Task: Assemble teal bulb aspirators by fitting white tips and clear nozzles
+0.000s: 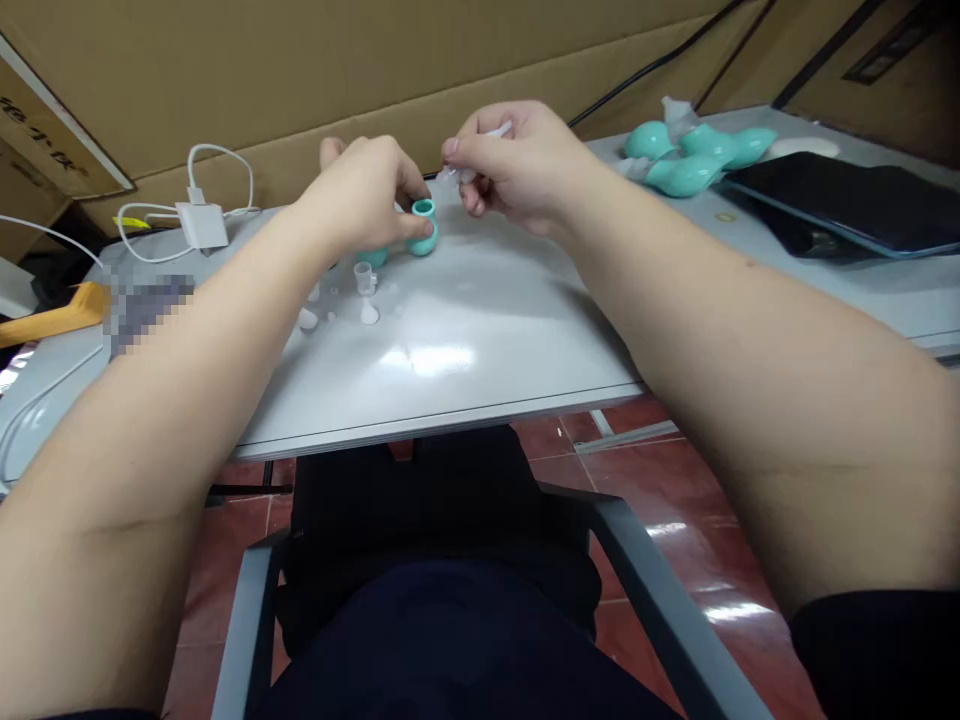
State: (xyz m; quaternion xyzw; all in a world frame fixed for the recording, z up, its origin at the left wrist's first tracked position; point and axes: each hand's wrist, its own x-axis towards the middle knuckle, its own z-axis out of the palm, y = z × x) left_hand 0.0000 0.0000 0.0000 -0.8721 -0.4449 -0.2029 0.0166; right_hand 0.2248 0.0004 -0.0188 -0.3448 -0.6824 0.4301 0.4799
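Observation:
My left hand (375, 190) has thumb and forefinger about a small, glossy teal pot-shaped piece (424, 240) with a round open mouth, upright on the grey table (510, 320). Another teal piece (373, 257) shows partly below that palm. My right hand (517, 165) pinches a small clear plastic piece (456, 178) just above the tabletop; the fingers hide much of it. A white tip (501, 130) sticks out over its forefinger. Near my left wrist stands a small clear cup-like part (365, 278), with a white drop-shaped piece (370, 313) in front of it.
Several teal rounded pieces (686, 175) lie at the back right beside a dark tablet-like slab (855, 205). A white charger (202, 225) with cable sits at the left, near an orange-yellow object (56, 315). Cardboard (360, 70) walls the back.

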